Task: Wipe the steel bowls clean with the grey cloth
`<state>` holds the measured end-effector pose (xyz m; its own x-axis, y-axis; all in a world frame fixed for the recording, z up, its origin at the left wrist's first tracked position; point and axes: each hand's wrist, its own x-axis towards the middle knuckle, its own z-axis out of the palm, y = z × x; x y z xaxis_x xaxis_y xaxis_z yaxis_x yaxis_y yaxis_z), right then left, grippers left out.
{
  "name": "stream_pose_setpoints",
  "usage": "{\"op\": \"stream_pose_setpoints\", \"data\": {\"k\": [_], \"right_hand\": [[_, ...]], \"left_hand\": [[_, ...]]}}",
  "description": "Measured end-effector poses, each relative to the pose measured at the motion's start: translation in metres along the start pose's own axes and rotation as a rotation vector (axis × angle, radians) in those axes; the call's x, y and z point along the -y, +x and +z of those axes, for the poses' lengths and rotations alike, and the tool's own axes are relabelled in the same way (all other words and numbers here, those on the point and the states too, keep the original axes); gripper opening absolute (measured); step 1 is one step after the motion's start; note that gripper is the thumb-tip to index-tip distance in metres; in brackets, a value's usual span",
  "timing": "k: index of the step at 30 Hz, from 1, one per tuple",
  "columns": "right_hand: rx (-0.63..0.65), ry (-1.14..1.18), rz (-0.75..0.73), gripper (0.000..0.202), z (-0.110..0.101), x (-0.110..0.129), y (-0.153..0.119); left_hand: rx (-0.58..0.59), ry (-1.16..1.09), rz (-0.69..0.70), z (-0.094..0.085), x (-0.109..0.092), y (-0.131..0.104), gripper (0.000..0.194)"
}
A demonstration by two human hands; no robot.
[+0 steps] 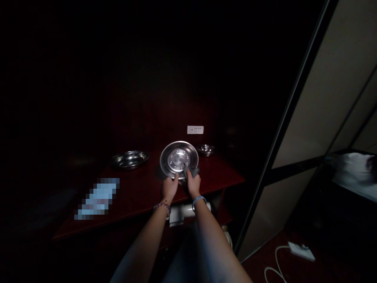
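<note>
A round, shiny metal basin (179, 158) is tilted up above the dark red shelf, its inside facing me. A ring of bright dots shows in it; I cannot tell whether they are holes or reflections. My left hand (170, 188) grips the near rim, thumb on top and fingers hidden underneath. Closed on a crumpled grey cloth (193, 172), my right hand (193, 184) presses at the rim's lower right. Behind and to the right of the basin stands a small metal bowl (205, 149). Another wide metal basin (130, 159) rests at the left.
The red shelf (135, 192) has a front edge close to my wrists. A blurred light-blue item (98, 199) lies at its left. White objects (176, 215) sit below. A socket (195, 129) is on the back wall. To the right are a sliding door (294, 137) and a power strip (301, 250).
</note>
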<state>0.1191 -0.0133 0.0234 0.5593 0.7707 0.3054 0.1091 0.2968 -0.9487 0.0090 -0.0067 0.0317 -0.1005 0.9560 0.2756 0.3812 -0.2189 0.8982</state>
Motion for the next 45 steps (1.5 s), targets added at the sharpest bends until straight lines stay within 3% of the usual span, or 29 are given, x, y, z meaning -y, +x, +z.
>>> {"op": "stream_pose_setpoints", "data": {"k": [19, 45], "right_hand": [[0.011, 0.013, -0.005, 0.036, 0.001, -0.008, 0.005], [0.009, -0.015, -0.011, 0.044, -0.002, -0.005, 0.003]], "left_hand": [[0.032, 0.11, 0.026, 0.005, 0.015, 0.01, 0.046], [0.026, 0.096, 0.032, 0.007, 0.015, 0.007, 0.049]]}}
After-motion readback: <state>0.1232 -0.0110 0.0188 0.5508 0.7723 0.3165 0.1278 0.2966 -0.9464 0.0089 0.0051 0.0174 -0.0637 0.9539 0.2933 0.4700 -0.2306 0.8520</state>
